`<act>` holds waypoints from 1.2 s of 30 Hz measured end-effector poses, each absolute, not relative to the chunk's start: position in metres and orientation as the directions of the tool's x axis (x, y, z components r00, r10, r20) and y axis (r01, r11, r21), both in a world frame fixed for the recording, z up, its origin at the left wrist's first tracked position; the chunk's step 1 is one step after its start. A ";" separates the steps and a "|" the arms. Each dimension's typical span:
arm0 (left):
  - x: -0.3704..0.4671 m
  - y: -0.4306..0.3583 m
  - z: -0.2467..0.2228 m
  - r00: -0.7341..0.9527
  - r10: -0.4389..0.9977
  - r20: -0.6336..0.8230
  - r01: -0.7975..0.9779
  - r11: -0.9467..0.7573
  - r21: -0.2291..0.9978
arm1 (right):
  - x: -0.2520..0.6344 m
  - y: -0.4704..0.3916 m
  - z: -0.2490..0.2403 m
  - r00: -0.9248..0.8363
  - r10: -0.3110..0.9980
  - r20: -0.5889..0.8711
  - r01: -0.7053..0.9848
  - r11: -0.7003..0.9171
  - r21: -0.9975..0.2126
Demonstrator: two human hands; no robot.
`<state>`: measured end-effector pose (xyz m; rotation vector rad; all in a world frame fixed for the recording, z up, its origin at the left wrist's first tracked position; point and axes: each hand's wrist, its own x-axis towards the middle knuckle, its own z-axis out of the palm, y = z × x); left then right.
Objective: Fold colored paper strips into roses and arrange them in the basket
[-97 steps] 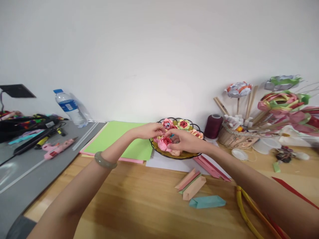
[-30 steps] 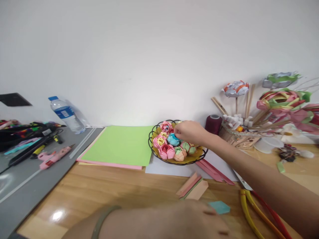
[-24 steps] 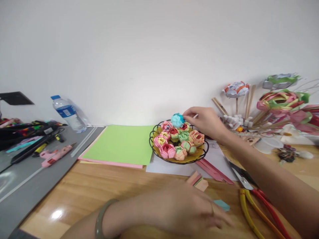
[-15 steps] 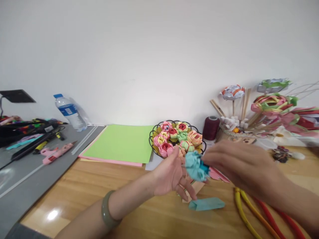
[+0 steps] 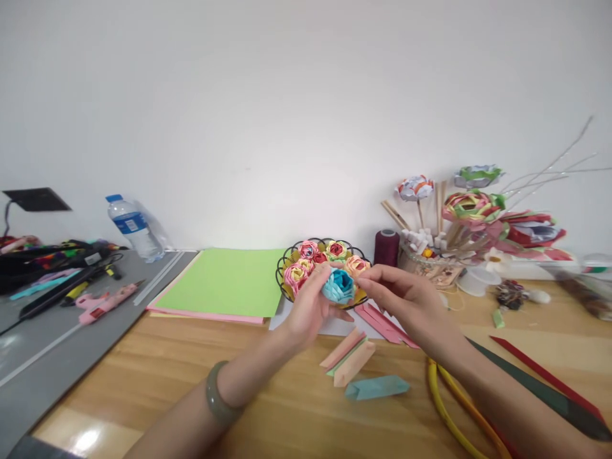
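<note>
A blue paper flower point(image 5: 338, 285) rests in my left hand point(image 5: 308, 309), its darker centre facing up. The thumb and fingers of that hand hold it from the left and below. Beside the flower's right edge, my right hand point(image 5: 406, 299) has its thumb and forefinger pinched; whether a petal lies between them cannot be made out. Right behind both hands stands a black wire basket point(image 5: 280, 271) of several paper flowers, partly covered by my left hand. On the table in front lie a folded blue paper strip point(image 5: 377, 387) and several folded pink, green and peach strips point(image 5: 351, 360).
Green and pink paper sheets point(image 5: 220, 280) lie left of the basket. Further left are a pink glue gun point(image 5: 108, 303) and a water bottle point(image 5: 134, 226). A maroon thread spool point(image 5: 386, 248) stands right, near flowers on sticks point(image 5: 473, 207). Yellow tubing point(image 5: 437, 401) curves under my right arm.
The blue flower has passed from my right hand into my left and now shows its centre. My right hand has moved left and down, its fingertips now at the flower's edge.
</note>
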<state>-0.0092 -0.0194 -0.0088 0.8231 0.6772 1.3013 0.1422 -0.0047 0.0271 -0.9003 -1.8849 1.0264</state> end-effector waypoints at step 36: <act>-0.004 -0.022 -0.017 0.055 0.879 0.473 -0.047 -0.471 0.881 | 0.144 -0.002 0.026 -0.443 0.881 0.166 0.229 0.290 -0.929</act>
